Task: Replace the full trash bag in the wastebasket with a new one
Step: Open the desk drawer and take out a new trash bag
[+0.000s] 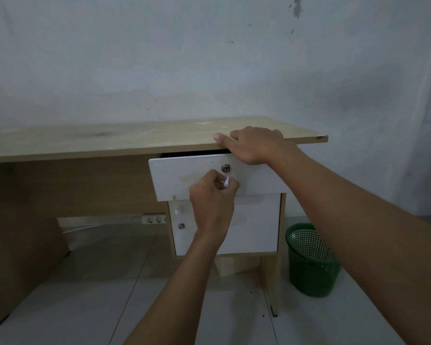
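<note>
A green mesh wastebasket (pixel 311 260) stands on the floor to the right of the desk, with no bag visible in it. The desk's top white drawer (pixel 184 175) is pulled out a little, showing a dark gap above it. My left hand (pixel 213 192) is closed on the drawer's small white knob (pixel 226 181), just below the keyhole (pixel 225 167). My right hand (pixel 256 143) lies flat on the front edge of the wooden desktop (pixel 109 140), fingers on top and thumb along the edge. No trash bag is in sight.
A white cabinet door (pixel 254 225) with its own knob and lock sits under the drawer. A power strip (pixel 153 219) lies against the wall under the desk. The desk's left side panel (pixel 17 257) is at the left. The floor is pale tile.
</note>
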